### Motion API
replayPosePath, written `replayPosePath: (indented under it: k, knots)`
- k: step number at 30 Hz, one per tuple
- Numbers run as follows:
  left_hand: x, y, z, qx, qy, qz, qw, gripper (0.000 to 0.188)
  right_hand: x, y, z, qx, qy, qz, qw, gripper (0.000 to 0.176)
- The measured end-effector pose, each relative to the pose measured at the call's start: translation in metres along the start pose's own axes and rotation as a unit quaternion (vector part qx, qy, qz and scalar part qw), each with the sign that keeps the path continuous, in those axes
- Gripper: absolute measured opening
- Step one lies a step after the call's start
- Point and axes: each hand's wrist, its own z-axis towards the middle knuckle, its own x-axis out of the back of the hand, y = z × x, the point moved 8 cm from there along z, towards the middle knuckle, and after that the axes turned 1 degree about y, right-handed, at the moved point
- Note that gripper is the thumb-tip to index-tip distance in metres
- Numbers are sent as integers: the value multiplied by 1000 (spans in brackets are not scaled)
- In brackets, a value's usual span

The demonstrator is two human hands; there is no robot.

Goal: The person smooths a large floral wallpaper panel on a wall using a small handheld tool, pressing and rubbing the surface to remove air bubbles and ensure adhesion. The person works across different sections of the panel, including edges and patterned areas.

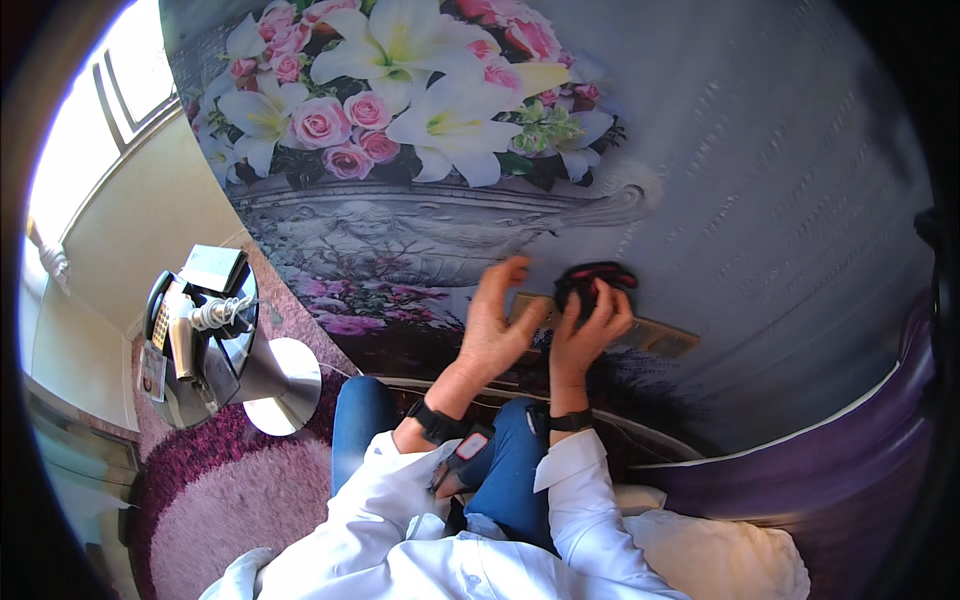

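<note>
My right hand has its fingers on a small black and pink object, blurred, so its exact kind is unclear. The object is in front of a flower-printed wall mural and hides part of a row of brass-coloured wall plates. Just left of it, my left hand is raised with thumb and fingers apart and nothing between them. One wall plate shows behind the left hand. Another brass plate continues to the right of the object. Each wrist wears a black strap.
To my left stands a round glossy side table on a metal base. It bears a hair dryer with a coiled cord, a telephone and a box. A shaggy rug lies below; a purple padded edge is at right.
</note>
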Motion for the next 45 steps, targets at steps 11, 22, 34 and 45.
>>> replayPosePath:
  k: [11,22,34,45]
  knots:
    - [50,-47,-7,84,115,-1,990,56,12,26,11,-24,91,-18,995,31]
    - [67,-58,-4,104,127,-45,985,56,17,-2,61,21,136,-45,989,34]
    - [77,-58,-8,123,134,-87,980,57,-51,-101,2,315,-71,27,946,38]
    - [91,-129,-44,191,152,-125,962,51,-88,-120,-66,446,-169,-38,878,47]
